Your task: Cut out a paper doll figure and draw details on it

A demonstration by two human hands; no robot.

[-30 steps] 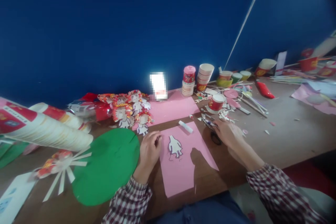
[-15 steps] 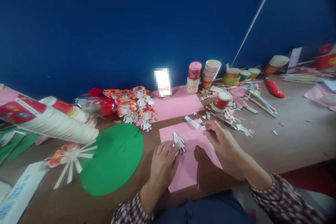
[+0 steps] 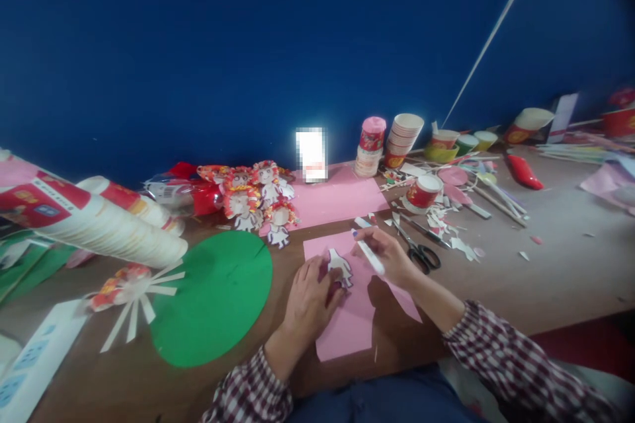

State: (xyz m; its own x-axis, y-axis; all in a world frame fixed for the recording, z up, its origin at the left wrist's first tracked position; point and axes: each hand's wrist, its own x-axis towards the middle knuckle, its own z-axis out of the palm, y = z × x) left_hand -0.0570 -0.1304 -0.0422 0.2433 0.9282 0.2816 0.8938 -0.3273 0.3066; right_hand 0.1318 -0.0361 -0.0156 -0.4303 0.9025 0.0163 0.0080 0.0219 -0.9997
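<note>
My right hand (image 3: 389, 258) grips a white marker pen (image 3: 371, 258) with a blue-purple tip, held over the pink sheet (image 3: 342, 337). A small white paper cutout (image 3: 339, 266), shaped like a figure in a dress with a purple outline, lies on that sheet. My left hand (image 3: 311, 294) rests beside it, its fingers spread and lying on the cutout's left and lower edge. Black-handled scissors (image 3: 421, 255) lie just right of my right hand. Behind it, a second white stick-like object (image 3: 364, 222) sits at the sheet's far edge.
On the left are a green oval sheet (image 3: 213, 304), leaning stacked paper cups (image 3: 119, 231) and a cup cut into strips (image 3: 143, 291). Finished paper dolls (image 3: 268, 175) lie farther back. Cup stacks (image 3: 403, 139), paper scraps (image 3: 464, 248) and a red pouch-like object (image 3: 524, 170) are to the right.
My right hand has moved left, bringing the marker from the sheet's right edge nearer the cutout. This uncovers the scissors. My left hand stays on the cutout.
</note>
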